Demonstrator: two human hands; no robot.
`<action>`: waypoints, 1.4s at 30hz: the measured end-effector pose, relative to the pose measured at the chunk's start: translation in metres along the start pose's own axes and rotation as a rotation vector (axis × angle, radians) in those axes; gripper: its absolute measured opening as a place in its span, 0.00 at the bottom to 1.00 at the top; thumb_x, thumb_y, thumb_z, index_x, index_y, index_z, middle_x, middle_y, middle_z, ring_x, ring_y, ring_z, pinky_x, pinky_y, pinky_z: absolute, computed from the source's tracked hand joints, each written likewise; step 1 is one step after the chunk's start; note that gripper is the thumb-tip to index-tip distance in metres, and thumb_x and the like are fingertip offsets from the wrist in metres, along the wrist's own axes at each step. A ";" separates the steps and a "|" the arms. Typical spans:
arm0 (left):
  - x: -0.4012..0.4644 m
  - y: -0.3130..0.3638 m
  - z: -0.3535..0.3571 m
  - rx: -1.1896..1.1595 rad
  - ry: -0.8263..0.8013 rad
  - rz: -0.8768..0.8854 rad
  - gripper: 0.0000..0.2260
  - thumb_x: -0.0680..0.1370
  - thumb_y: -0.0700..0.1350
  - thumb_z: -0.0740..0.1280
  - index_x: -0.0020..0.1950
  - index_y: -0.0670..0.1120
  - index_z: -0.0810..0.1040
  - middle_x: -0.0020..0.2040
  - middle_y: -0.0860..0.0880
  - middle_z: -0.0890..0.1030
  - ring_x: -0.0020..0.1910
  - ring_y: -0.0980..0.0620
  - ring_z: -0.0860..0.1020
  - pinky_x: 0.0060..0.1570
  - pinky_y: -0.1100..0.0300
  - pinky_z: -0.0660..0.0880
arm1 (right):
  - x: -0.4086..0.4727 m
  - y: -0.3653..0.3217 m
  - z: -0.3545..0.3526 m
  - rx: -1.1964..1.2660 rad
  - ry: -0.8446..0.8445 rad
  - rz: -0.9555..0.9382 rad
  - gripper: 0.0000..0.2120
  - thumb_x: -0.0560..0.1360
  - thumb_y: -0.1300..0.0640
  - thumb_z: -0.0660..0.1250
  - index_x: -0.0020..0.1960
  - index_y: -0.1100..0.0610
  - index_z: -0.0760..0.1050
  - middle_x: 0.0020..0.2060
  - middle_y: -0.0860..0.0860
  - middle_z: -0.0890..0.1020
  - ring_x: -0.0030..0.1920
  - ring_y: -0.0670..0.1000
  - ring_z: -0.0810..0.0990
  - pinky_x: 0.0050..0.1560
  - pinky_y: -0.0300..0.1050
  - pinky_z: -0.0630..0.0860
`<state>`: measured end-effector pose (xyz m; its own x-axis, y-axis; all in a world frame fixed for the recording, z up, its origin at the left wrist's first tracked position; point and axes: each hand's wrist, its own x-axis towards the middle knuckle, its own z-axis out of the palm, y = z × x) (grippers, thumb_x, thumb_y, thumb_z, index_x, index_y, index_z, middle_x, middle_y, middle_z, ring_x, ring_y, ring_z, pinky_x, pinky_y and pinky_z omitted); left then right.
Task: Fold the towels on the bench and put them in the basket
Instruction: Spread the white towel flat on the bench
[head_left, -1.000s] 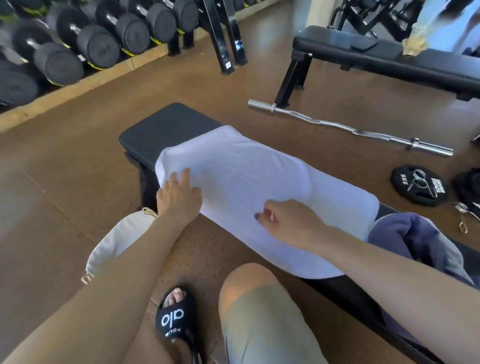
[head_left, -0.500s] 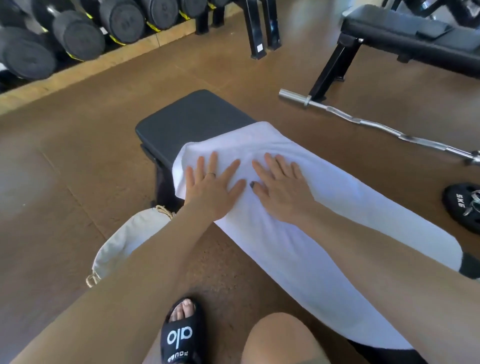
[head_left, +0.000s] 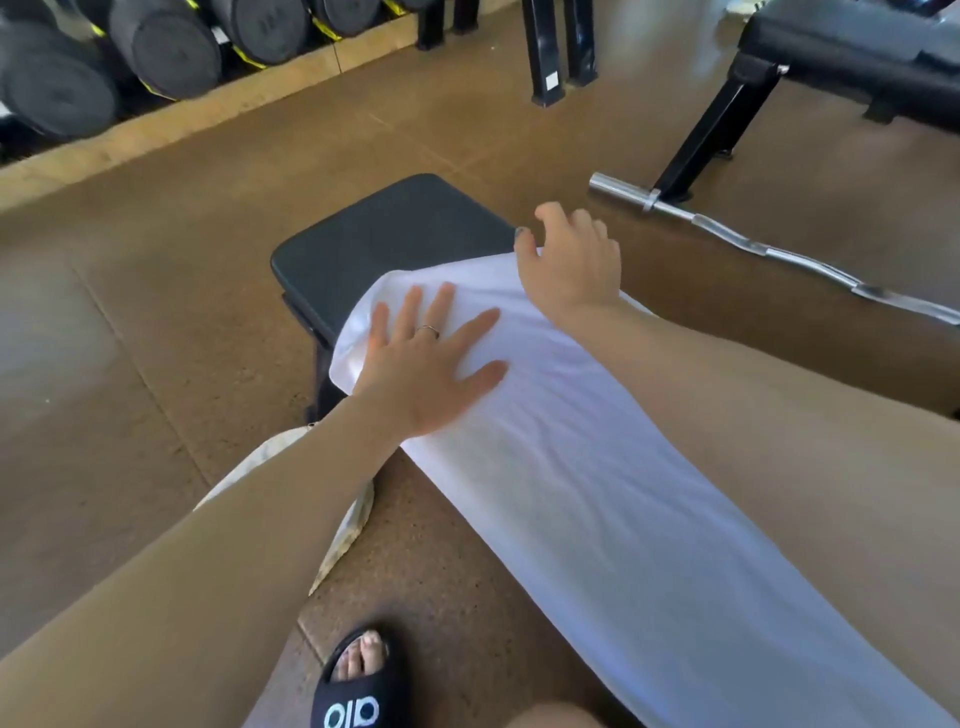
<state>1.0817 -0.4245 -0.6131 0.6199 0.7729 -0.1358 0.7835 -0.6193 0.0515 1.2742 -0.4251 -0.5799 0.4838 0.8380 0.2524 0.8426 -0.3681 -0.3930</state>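
A long white towel (head_left: 571, 493) lies spread along the black padded bench (head_left: 384, 234), its left end short of the bench's end. My left hand (head_left: 431, 364) presses flat on the towel near that end, fingers spread. My right hand (head_left: 571, 260) rests at the towel's far corner with fingers loosely bent over the far edge; thumb and forefinger are apart with nothing between them. An off-white fabric basket (head_left: 358, 525) sits on the floor beside the bench, mostly hidden under my left forearm.
A curl bar (head_left: 769, 249) lies on the brown floor beyond the bench. A second black bench (head_left: 852, 67) stands at the back right. Dumbbells (head_left: 161, 47) line a rack at the back left. My sandalled foot (head_left: 358, 686) is on the floor in front.
My right hand slid from the towel's middle to its far corner, its fingers now bent. My left hand stays flat near the same end. The view has moved closer.
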 end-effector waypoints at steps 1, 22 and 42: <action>0.000 -0.001 0.000 -0.001 -0.001 0.001 0.29 0.76 0.74 0.37 0.77 0.72 0.38 0.82 0.51 0.37 0.80 0.43 0.36 0.76 0.38 0.37 | 0.009 -0.004 0.002 -0.012 -0.052 0.047 0.17 0.82 0.44 0.57 0.61 0.54 0.75 0.55 0.56 0.79 0.59 0.61 0.74 0.57 0.53 0.67; 0.002 -0.013 -0.019 -0.225 0.154 -0.053 0.26 0.81 0.64 0.57 0.77 0.59 0.58 0.78 0.48 0.58 0.76 0.44 0.61 0.72 0.43 0.61 | 0.043 -0.004 -0.028 0.217 -0.531 0.187 0.10 0.70 0.61 0.71 0.36 0.57 0.69 0.32 0.52 0.70 0.31 0.53 0.69 0.31 0.39 0.64; 0.037 -0.078 -0.027 -0.214 0.185 -0.440 0.09 0.85 0.45 0.57 0.63 0.45 0.68 0.56 0.43 0.76 0.54 0.44 0.75 0.57 0.45 0.77 | 0.005 -0.002 0.047 -0.033 -0.164 -0.473 0.18 0.82 0.54 0.55 0.64 0.60 0.77 0.58 0.58 0.79 0.60 0.61 0.77 0.59 0.56 0.73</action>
<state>1.0453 -0.3439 -0.5954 0.2123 0.9771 -0.0138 0.9510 -0.2033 0.2329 1.2640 -0.4008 -0.6198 0.0053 0.9674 0.2530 0.9690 0.0576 -0.2404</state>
